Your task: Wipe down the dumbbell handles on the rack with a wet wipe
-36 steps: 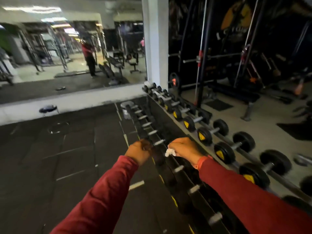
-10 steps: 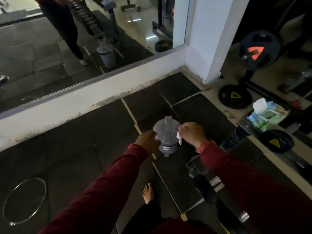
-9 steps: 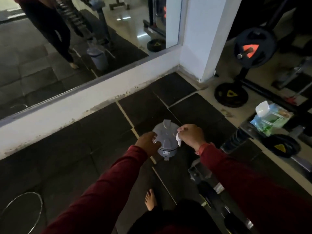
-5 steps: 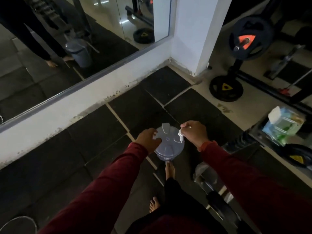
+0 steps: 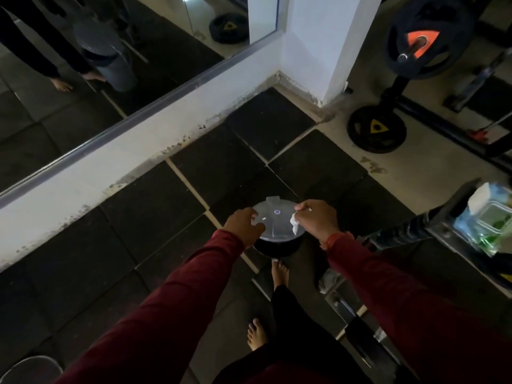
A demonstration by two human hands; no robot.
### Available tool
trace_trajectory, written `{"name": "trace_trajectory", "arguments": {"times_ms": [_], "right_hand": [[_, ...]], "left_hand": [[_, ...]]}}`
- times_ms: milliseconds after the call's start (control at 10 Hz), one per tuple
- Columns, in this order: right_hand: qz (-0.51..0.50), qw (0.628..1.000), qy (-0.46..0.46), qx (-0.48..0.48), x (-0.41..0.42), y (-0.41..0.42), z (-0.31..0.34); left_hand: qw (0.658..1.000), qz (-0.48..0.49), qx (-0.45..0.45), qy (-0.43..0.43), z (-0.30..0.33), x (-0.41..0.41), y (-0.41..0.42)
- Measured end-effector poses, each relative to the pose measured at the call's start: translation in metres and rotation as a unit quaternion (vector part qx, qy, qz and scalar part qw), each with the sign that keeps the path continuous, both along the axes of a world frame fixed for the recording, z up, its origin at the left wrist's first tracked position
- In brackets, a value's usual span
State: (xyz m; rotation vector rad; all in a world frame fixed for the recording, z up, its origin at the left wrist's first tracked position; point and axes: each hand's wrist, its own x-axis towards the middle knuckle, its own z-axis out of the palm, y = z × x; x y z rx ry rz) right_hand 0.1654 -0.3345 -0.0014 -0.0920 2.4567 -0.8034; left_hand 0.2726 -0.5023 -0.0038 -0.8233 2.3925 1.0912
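Dim and grainy overall; the dark floor mats swallow detail, the white pillar catches most light, and straight lines bend toward the edges.

dim gym: dark floor mats, wall mirror, white pillar.

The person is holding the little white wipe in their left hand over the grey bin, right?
Not quite. The head view shows the white wipe pinched in the right hand, not the left. The left hand touches the lid of the grey bin instead. The wipe is indeed over the bin.
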Motion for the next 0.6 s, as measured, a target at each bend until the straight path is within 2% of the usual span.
{"name": "trace_trajectory", "arguments": {"times_ms": [300,600], "right_hand": [[-0.026,0.996,-0.083,-0.008,-0.018,-0.003,-0.066],[-0.062,0.986,-0.156,-0.002,-0.046,-0.020,-0.198]], "left_hand": [[0.998,-0.026,0.009,-0.048,-0.064,-0.029,-0.006],[0.991,-0.036,0.033,-0.124,-0.184,-0.069,-0.004]]}}
